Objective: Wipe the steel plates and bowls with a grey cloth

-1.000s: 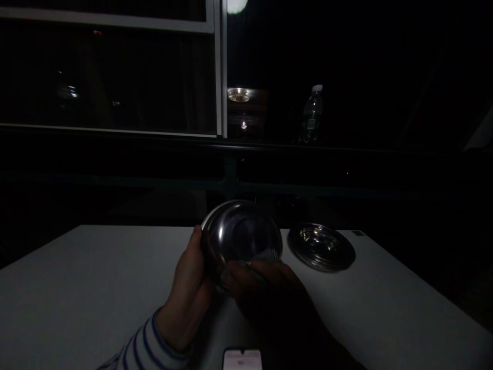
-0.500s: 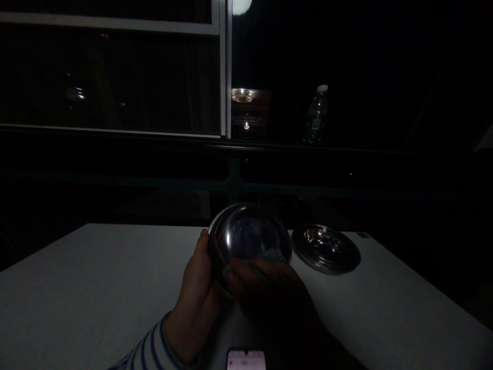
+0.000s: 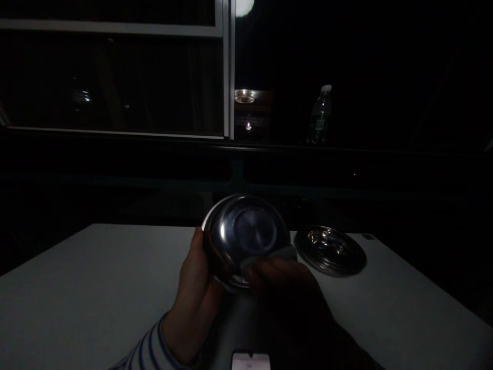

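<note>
A shiny metal bowl is held tilted above the table, its rounded underside and flat base facing me. My left hand grips its left rim, thumb along the edge. Against the lower right of the underside, my right hand presses a greyish cloth, fingers bent over it. Much of the right hand lies in deep shadow. To the right on the table sits a stack of metal dishes, untouched by either hand.
The white table spreads out beneath my hands. A phone with a lit screen lies at the near edge. Behind stand a clear plastic bottle with a white cap and a window frame. The surroundings are very dark.
The bowl has tilted so its round base shows more fully. My right hand with the cloth has slid a little to the right along the underside. The left hand keeps its grip.
</note>
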